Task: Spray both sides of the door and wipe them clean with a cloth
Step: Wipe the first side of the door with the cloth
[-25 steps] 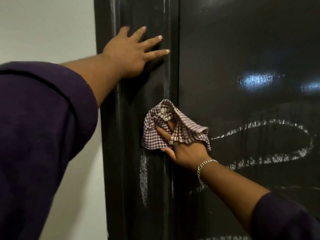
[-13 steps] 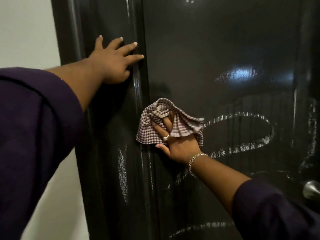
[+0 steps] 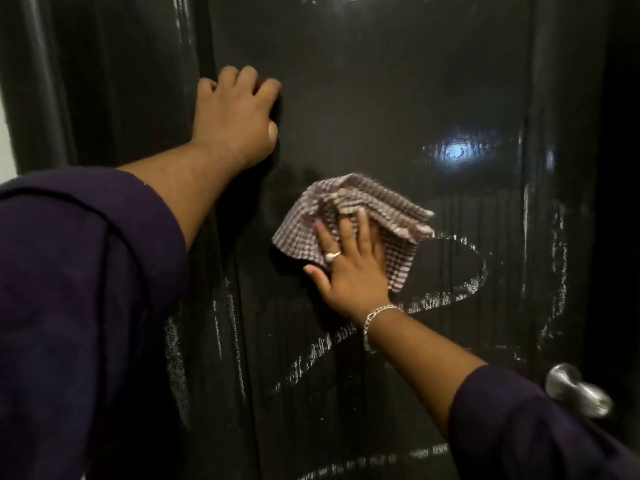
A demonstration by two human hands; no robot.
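Note:
A glossy black door fills the view, streaked with white foamy spray trails across its lower half. My right hand lies flat with spread fingers on a purple-and-white checked cloth, pressing it against the door's middle. My left hand rests on the door higher up near its left edge, knuckles up and fingers bent against the surface. No spray bottle is in sight.
A round silver door knob sticks out at the lower right. The dark door frame runs down the left, with a sliver of pale wall at the far left edge.
My right hand has slid the cloth rightward from the door's left edge onto the panel, its fingers flattening. My left hand has moved right onto the panel. The view has shifted right, showing the knob.

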